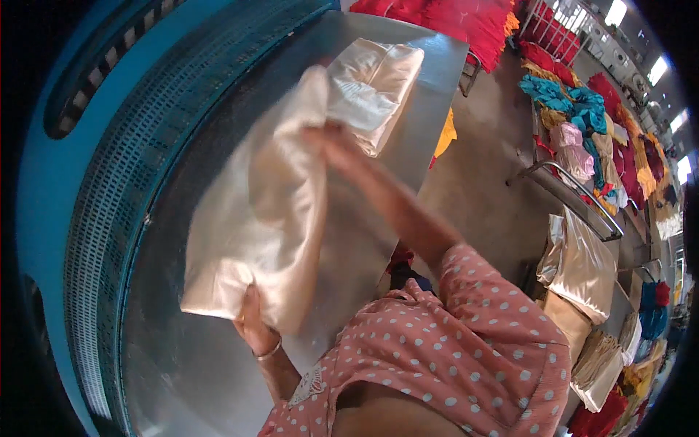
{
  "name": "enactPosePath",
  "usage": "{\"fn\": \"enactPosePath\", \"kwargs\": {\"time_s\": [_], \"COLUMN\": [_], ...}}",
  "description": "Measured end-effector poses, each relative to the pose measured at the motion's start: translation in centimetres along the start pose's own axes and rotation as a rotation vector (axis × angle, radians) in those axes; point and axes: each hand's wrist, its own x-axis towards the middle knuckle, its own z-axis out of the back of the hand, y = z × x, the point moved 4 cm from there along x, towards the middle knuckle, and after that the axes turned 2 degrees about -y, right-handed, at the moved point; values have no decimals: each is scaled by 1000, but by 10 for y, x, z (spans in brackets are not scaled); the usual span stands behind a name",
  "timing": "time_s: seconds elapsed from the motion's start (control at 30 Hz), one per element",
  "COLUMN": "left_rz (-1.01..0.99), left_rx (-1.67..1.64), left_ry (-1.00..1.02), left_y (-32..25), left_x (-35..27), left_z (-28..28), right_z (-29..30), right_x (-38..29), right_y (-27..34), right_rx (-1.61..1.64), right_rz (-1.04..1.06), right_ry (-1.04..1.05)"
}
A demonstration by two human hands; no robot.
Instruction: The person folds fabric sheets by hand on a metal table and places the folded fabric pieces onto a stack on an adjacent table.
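Observation:
A cream satin cloth (235, 218), folded into a long piece, is held up over a grey metal table (180, 349). My left hand (255, 322) grips its near end, with the thumb on top and the other fingers hidden behind the fabric. At the cloth's far right edge is my right hand (327, 145), blurred; its fingers are hard to make out. Just beyond that hand lies a folded stack of similar cream satin (377, 82) on the far part of the table, partly overlapped in view by the held cloth.
A blue machine with a perforated guard (104, 229) runs along the table's left side. Red cloth (448, 22) is heaped beyond the far end. To the right stand metal-framed carts (579, 196) with coloured cloth bundles and a pile of cream satin (584, 267).

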Motion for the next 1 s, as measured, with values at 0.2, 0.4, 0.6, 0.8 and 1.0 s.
{"fn": "enactPosePath", "kwargs": {"time_s": [0.2,0.4,0.6,0.8,1.0], "left_rz": [-34,137,-76,438,720], "left_rx": [25,28,155,-155,-261], "left_ry": [166,121,165,90,188], "left_y": [63,208,211,251,260], "left_x": [99,167,168,168,189], "left_z": [-195,-319,-341,-309,-319], "right_z": [151,337,445,463,433], "right_x": [118,264,296,361,372], "right_y": [100,3,-73,-91,-112], "right_rx": [-170,-876,-519,-191,35], "right_rz": [367,555,182,-258,-316], "right_ry": [-188,-312,-750,-399,-222]}}
